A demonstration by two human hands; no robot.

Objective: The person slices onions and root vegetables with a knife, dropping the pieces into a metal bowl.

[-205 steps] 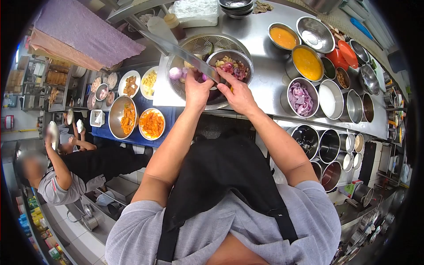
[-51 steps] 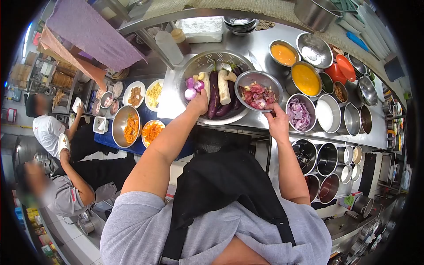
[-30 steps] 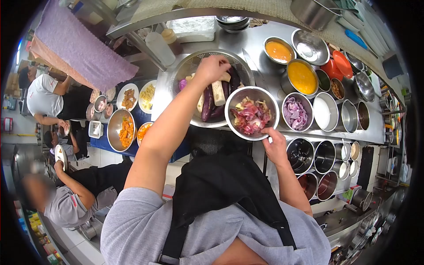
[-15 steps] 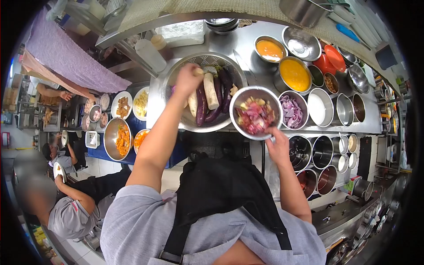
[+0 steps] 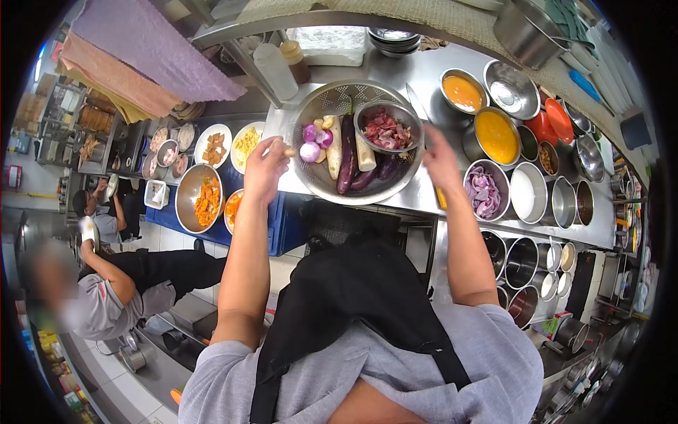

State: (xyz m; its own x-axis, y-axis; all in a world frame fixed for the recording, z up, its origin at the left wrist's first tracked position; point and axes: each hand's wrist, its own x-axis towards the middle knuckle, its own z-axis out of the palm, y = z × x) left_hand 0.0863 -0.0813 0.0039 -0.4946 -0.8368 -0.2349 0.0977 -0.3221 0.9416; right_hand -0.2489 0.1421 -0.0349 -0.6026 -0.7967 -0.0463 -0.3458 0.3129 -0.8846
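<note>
My left hand [image 5: 267, 169] is just left of the perforated metal colander [image 5: 311, 185], fingers pinched on a small light-brown piece [image 5: 289, 152] that looks like ginger. The colander holds purple eggplants [image 5: 347, 155], pale peeled roots [image 5: 332, 141], red onions [image 5: 310, 151] and small pale pieces. A steel bowl [image 5: 417, 134] of reddish chopped meat [image 5: 387, 129] rests on the vegetables at the colander's right side. My right hand [image 5: 442, 161] is right of this bowl, over the counter. Its fingers are smeared by motion, and I cannot tell whether they touch the bowl rim.
A knife [image 5: 417, 104] lies beside the colander, partly hidden by my right hand. Rightward stand bowls of orange liquid [image 5: 462, 92], yellow liquid [image 5: 496, 136] and sliced onion [image 5: 486, 189]. A bowl of orange pieces [image 5: 181, 210] is leftward. A shelf overhangs. A co-worker [image 5: 113, 293] stands left.
The meat bowl has moved left from the colander's edge into it, and my right hand has let go or loosened. My left hand has come out leftward with the small piece. The view has shifted.
</note>
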